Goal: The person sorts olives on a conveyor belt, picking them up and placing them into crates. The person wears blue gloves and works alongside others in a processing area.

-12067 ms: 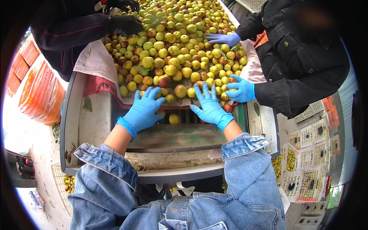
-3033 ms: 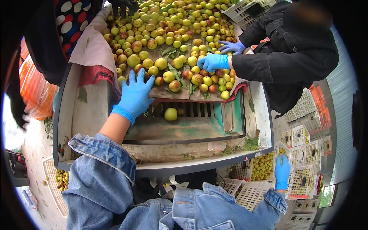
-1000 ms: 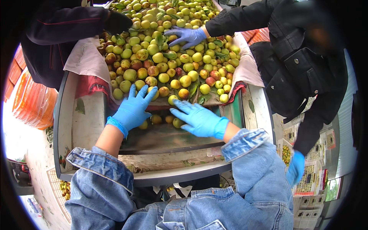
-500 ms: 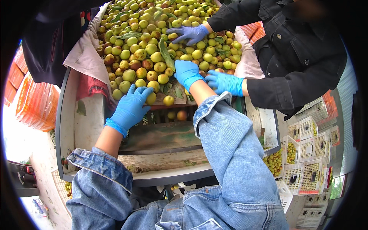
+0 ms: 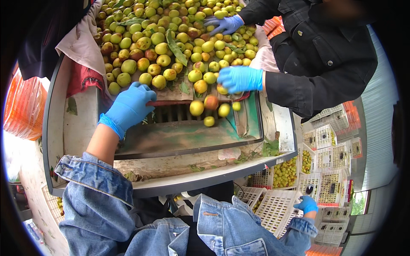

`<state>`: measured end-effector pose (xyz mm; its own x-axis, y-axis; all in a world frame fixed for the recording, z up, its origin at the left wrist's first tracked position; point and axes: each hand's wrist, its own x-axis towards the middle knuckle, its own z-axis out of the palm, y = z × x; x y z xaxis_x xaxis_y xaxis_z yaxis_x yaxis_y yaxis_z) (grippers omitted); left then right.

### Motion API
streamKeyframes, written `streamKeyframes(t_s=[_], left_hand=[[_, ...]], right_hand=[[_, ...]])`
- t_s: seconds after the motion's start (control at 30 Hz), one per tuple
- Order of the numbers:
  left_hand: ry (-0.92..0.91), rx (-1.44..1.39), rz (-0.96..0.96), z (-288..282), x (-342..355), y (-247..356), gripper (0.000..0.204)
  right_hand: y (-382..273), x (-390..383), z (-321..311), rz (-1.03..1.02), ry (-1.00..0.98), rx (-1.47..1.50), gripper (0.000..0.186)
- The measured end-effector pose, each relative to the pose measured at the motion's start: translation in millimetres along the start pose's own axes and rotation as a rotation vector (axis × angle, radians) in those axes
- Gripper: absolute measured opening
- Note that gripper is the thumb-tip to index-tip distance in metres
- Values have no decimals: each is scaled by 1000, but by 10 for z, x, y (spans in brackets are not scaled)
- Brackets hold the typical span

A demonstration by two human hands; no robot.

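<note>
My left hand (image 5: 130,104), in a blue glove, is at the front edge of a heap of green and reddish-brown jujubes (image 5: 162,49). Its thumb is apart from its bent fingers, and nothing shows in its grip. My right hand (image 5: 306,205), also gloved in blue, reaches down at the lower right to the rim of a white slatted crate (image 5: 275,209). Its fingers are curled, and what they hold, if anything, is hidden. Several loose jujubes (image 5: 196,108) are over the slatted opening in front of the heap.
Across the heap, a person in a black jacket (image 5: 324,81) has a purple-blue gloved hand (image 5: 226,24) and a blue gloved hand (image 5: 241,79) on the jujubes. A pink cloth (image 5: 85,45) lines the left side. More crates (image 5: 331,158) stand on the floor at right.
My right hand has left the heap and swung down to the crate at the lower right. Several jujubes have come forward off the heap. The view has shifted, and the other person's near hand has moved on the fruit.
</note>
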<state>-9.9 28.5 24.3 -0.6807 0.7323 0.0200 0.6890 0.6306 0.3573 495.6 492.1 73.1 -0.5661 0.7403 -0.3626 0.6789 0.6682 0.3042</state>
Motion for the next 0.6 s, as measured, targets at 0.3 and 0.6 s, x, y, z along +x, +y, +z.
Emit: streamKeyframes(t_s=[0.3,0.6], left_hand=[[75,208,0,58,-108,-75,72],[45,-15,197,52,-19,44,58]], right_hand=[[-3319,280,-1562,-1094,391,398,47],[-4583,1126,-1169,-1148,346,121,77]])
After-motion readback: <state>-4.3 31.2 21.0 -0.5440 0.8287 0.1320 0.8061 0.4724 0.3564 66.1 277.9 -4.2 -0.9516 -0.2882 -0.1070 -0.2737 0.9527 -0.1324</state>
